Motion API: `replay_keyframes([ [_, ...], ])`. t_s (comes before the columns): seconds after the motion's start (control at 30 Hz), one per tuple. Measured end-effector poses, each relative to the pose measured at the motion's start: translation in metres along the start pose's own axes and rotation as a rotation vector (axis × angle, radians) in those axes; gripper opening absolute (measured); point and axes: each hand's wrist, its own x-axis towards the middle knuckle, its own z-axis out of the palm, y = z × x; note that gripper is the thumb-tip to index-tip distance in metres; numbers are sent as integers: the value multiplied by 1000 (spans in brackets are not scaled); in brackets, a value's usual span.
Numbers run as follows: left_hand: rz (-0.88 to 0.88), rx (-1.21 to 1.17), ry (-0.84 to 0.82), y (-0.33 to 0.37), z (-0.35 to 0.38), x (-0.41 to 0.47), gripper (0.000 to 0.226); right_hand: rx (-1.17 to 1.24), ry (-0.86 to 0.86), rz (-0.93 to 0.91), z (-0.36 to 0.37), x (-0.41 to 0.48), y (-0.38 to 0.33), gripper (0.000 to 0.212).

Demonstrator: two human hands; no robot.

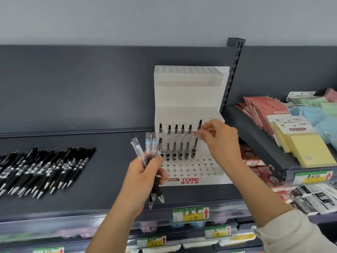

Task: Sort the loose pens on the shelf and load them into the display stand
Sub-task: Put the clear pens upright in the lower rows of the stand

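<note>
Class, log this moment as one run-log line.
left hand holds pen bundle | right hand pinches pen in display stand | black pens loose on shelf

Matt dark metal shelf (109, 143), glossy white plastic display stand (189, 99), clear plastic pens (180, 143)
</note>
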Motion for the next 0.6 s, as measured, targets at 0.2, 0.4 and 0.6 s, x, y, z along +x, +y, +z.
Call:
replay_keyframes([
  [0.2,-5,-100,-4,2,4,2,12,-21,-68,-56,0,0,-2,4],
  [0.4,2,-156,-27,3,6,3,12,-33,-71,-32,0,-4,3,7],
  [0.6,19,-158,-68,1,9,5,10,68,8,-88,-5,-24,-19,8],
])
